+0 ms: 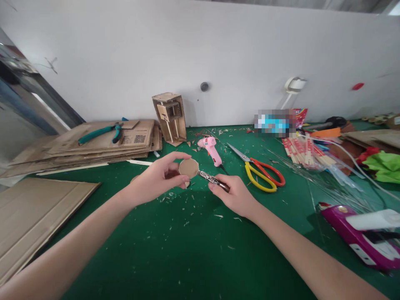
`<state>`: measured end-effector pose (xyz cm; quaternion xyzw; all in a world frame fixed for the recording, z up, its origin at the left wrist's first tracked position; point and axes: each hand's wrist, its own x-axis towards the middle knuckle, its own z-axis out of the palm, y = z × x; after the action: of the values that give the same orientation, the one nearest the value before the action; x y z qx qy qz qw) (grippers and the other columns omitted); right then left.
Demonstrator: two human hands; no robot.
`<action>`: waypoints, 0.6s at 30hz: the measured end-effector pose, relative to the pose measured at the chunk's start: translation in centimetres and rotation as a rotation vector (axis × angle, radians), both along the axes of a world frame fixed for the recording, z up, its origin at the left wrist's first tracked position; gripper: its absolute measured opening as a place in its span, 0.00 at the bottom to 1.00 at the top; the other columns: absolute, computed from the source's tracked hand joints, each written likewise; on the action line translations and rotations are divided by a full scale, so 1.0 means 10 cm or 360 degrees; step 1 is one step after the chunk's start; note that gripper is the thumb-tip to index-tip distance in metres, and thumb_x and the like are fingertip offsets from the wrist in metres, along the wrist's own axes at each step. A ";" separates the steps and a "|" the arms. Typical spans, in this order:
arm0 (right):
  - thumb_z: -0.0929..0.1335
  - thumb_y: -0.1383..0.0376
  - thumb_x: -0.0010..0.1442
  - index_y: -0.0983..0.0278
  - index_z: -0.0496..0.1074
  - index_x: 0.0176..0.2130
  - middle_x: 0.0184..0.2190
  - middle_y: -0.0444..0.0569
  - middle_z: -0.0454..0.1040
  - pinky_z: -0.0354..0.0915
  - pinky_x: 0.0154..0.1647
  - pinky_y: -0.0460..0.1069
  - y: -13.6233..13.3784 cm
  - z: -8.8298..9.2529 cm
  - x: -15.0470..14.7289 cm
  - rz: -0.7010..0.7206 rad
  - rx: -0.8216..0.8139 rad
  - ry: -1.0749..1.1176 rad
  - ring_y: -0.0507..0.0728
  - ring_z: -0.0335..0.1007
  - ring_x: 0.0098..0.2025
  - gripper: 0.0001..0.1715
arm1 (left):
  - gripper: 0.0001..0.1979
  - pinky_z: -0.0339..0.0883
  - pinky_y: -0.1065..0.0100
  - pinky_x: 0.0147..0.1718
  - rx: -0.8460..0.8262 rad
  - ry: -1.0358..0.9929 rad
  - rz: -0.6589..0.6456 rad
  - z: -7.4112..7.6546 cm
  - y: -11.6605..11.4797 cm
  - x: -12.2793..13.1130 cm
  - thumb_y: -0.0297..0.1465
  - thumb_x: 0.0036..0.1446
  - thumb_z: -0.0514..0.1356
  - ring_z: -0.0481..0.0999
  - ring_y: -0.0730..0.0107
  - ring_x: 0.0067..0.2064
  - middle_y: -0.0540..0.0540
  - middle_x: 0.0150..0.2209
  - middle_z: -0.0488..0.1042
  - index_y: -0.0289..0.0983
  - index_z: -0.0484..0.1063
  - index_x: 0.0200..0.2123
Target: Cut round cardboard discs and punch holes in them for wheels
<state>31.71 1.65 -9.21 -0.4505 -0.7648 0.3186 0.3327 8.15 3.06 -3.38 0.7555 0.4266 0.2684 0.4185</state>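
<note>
one round tan cardboard disc (188,168) sits pinched in the half-curled left hand (164,175) above the green tabletop (178,258); the clenched right hand (233,192) grips one slim silver-and-dark metal tool (212,179), its tip, at the disc's rim, hard to make out. one pink plastic glue gun (211,149) lies beyond.

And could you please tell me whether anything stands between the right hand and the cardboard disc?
Only the metal tool in the right hand, its tip at the edge of the cardboard disc; nothing else visible intervenes.
</note>
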 end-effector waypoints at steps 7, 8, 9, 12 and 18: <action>0.63 0.54 0.62 0.64 0.68 0.28 0.22 0.43 0.66 0.54 0.23 0.47 0.01 0.00 0.01 0.0011 -0.0155 0.0154 0.50 0.59 0.22 0.18 | 0.25 0.75 0.63 0.36 -0.0016 -0.0134 0.0010 -0.04 -0.01 0.02 0.34 0.57 0.59 0.79 0.65 0.37 0.45 0.37 0.78 0.38 0.58 0.56; 0.63 0.54 0.62 0.64 0.69 0.29 0.22 0.44 0.68 0.55 0.23 0.47 0.02 -0.01 0.02 0.0035 -0.0223 0.0213 0.50 0.62 0.22 0.19 | 0.25 0.75 0.63 0.37 -0.0029 -0.0158 0.0020 -0.04 -0.01 0.03 0.34 0.57 0.59 0.79 0.65 0.37 0.45 0.37 0.78 0.38 0.58 0.56; 0.63 0.53 0.62 0.65 0.70 0.30 0.23 0.45 0.70 0.57 0.22 0.46 0.02 -0.02 0.02 0.0060 -0.0303 0.0278 0.50 0.63 0.22 0.19 | 0.25 0.76 0.63 0.37 -0.0041 -0.0184 0.0031 -0.04 -0.02 0.04 0.35 0.56 0.60 0.79 0.65 0.37 0.45 0.36 0.78 0.38 0.58 0.56; 0.63 0.51 0.62 0.66 0.72 0.33 0.23 0.46 0.71 0.58 0.19 0.45 0.03 -0.05 0.03 0.0098 -0.0528 0.0426 0.50 0.66 0.21 0.21 | 0.26 0.76 0.63 0.36 -0.0084 -0.0231 0.0096 -0.03 -0.03 0.07 0.35 0.56 0.61 0.79 0.66 0.34 0.47 0.32 0.78 0.36 0.60 0.56; 0.63 0.50 0.61 0.67 0.72 0.34 0.22 0.46 0.72 0.57 0.15 0.43 0.02 -0.06 0.02 0.0141 -0.0674 0.0520 0.50 0.68 0.20 0.22 | 0.25 0.75 0.65 0.37 -0.0140 -0.0299 0.0206 -0.02 -0.04 0.09 0.36 0.55 0.62 0.79 0.69 0.31 0.49 0.27 0.77 0.32 0.64 0.54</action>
<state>31.90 1.90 -9.80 -0.4187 -0.6362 0.5543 0.3358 9.04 2.70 -3.60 0.6789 0.4446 0.3455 0.4712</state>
